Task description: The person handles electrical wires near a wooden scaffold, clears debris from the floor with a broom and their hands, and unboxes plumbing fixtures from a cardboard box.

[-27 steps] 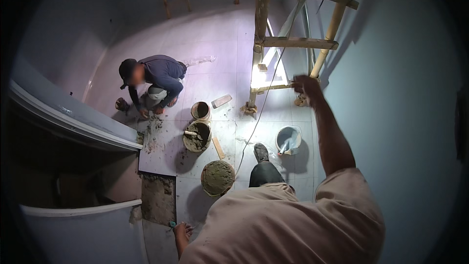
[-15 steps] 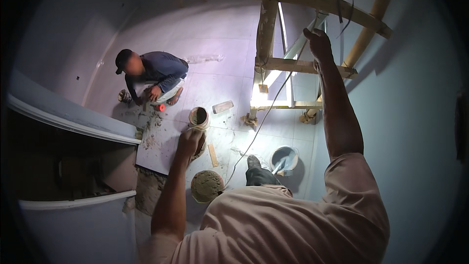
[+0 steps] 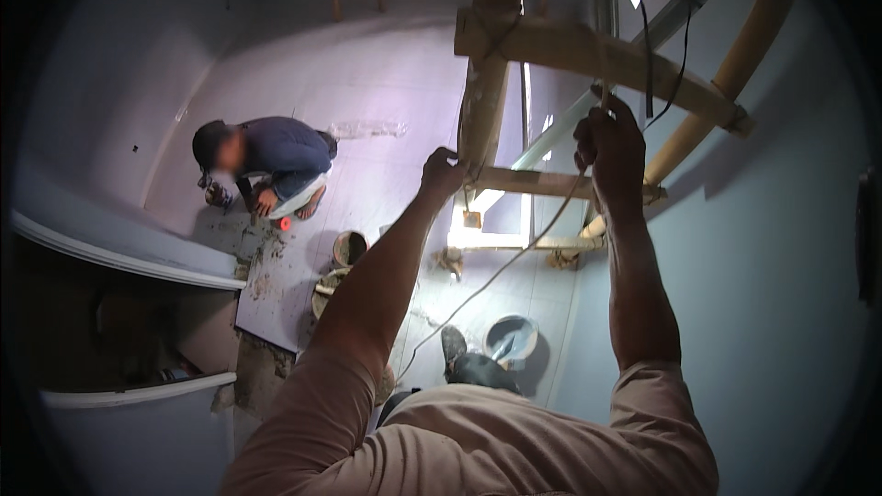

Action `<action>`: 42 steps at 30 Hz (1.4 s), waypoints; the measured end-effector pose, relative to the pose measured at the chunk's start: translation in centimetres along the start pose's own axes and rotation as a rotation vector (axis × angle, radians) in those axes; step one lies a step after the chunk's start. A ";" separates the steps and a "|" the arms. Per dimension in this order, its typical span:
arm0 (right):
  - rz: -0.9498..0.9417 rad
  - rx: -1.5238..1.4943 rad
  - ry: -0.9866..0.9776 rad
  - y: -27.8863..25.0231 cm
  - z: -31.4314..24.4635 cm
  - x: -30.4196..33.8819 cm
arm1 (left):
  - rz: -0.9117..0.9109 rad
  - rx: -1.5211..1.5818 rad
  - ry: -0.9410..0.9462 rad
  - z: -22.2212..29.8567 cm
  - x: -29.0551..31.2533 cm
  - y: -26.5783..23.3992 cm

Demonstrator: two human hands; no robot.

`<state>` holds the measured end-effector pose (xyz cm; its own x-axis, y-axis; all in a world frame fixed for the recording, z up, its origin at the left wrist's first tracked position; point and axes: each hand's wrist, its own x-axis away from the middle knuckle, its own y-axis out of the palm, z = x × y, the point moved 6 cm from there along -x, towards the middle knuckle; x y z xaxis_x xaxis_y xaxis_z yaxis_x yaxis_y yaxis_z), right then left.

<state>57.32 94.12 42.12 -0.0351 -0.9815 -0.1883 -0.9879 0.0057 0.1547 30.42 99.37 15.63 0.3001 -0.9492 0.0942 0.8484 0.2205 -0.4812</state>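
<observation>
The wooden scaffold rises ahead by the blue wall; the left hand grips its upright post; the right hand clasps a thin cord; far below, a crouching person works on the tiled floor near buckets.

- The left hand, out of sight low at the first look and stretched toward the floor half a second back, is now up on the upright wooden scaffold pole — fingers wrapped round it just above the lower crossbar.
- The right hand has climbed from the lower crossbar toward the thick upper wooden beam, closed around a thin cord.
- The whole view has risen — the scaffold looms closer, the crouching person in the dark blue shirt sits farther down-left.
</observation>
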 end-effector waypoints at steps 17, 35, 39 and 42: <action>-0.173 -0.065 0.024 -0.8 -7.3 -1.7 | 0.081 0.300 -0.005 6.8 -0.7 -11.7; -0.521 -0.025 0.156 3.6 -17.3 -18.5 | 0.159 0.191 0.495 31.2 -11.7 -22.2; -0.472 0.227 0.105 5.7 -18.5 -18.5 | 0.030 0.276 0.531 35.0 -13.9 -22.5; -0.488 0.473 0.054 6.1 -18.2 -19.3 | -0.081 0.322 0.562 38.5 -12.7 -19.1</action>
<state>54.73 109.64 64.40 0.4269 -0.9009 -0.0786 -0.8488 -0.3692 -0.3784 27.19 115.89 57.20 0.0301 -0.9190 -0.3931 0.9731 0.1168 -0.1985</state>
